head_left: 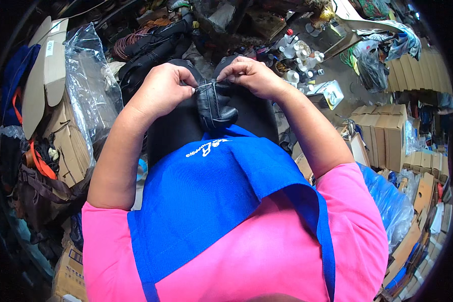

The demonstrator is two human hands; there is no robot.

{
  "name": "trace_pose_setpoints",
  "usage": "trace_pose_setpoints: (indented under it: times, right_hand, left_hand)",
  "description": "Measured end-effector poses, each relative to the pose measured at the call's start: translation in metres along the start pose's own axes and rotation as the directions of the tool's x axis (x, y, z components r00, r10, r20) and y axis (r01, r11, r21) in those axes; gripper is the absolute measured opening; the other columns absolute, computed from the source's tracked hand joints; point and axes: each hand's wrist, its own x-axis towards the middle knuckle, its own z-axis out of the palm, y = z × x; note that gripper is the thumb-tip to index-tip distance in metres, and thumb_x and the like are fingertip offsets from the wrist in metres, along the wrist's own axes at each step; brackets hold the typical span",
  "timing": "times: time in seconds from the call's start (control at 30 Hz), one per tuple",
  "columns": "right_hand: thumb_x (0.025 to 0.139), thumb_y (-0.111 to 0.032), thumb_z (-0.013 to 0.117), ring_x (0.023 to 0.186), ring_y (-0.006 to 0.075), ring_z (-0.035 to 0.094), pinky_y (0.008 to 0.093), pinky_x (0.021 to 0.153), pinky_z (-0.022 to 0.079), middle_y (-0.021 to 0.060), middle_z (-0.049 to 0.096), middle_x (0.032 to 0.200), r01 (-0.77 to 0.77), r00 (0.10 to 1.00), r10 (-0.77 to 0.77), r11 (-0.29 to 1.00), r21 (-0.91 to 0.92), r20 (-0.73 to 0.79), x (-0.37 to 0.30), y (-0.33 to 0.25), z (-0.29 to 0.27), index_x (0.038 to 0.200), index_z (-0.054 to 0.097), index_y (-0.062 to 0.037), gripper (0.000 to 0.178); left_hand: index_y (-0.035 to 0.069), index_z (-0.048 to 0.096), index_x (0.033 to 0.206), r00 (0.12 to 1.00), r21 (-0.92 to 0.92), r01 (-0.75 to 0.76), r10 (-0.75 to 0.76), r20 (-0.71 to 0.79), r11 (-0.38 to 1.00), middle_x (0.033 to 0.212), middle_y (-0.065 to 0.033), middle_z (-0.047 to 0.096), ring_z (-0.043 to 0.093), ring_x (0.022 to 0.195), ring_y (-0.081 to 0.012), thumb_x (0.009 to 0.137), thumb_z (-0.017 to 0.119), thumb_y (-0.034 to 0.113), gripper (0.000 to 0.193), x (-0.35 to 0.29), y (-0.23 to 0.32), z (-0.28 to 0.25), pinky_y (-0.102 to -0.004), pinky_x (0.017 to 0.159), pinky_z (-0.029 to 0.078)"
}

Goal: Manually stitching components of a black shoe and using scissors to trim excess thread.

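On my lap, over dark trousers, lies a small black leather-like bundle (212, 104), folded and wrinkled. A thin pale cord (204, 86) runs across its upper end and down over its front. My left hand (167, 91) is closed in a pinch on the cord at the bundle's upper left corner. At the upper right, my right hand (252, 75) pinches with thumb and forefinger, seemingly on the cord's other end, though the fingertips partly hide it. Below the bundle spreads the blue apron (201, 186) that I wear over a pink shirt.
Several white bottles (302, 53) stand on the floor ahead to the right. Folded cardboard boxes (382, 131) are stacked at the right, near blue plastic wrap (380, 199). To the left are cardboard sheets (55, 65), a clear plastic bag (93, 75) and dark straps (48, 186).
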Motion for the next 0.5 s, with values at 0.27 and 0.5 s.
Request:
trace_pose_setpoints:
  times: [0.27, 0.5]
  right_hand:
    - [0.085, -0.015, 0.064, 0.093, 0.0176, 0.058, 0.0301, 0.086, 0.045, 0.0038, 0.062, 0.092, 0.036, 0.999, -0.036, 0.994, 0.099, -0.005, -0.002, 0.010, -0.001, 0.102, 0.073, -0.0190, 0.019]
    - [0.085, -0.011, 0.064, 0.091, 0.0160, 0.055, 0.0290, 0.086, 0.044, 0.0032, 0.059, 0.089, 0.069, 0.996, -0.077, 0.984, 0.166, 0.042, -0.003, 0.013, -0.003, 0.103, 0.073, -0.0134, 0.020]
  left_hand:
    - [-0.002, 0.069, 0.087, 0.983, 0.148, -0.180, 0.184, -0.012, 0.972, 0.080, -0.0110, 0.064, 0.062, 0.077, -0.0157, 0.072, 0.066, 0.004, 0.017, 0.011, -0.004, 0.002, -0.0282, 0.072, 0.049]
    - [-0.001, 0.069, 0.089, 0.960, -0.088, -0.281, 0.281, -0.008, 0.956, 0.080, -0.0054, 0.056, 0.057, 0.074, -0.0145, 0.073, 0.065, -0.005, 0.017, 0.015, -0.031, 0.013, -0.0272, 0.068, 0.047]
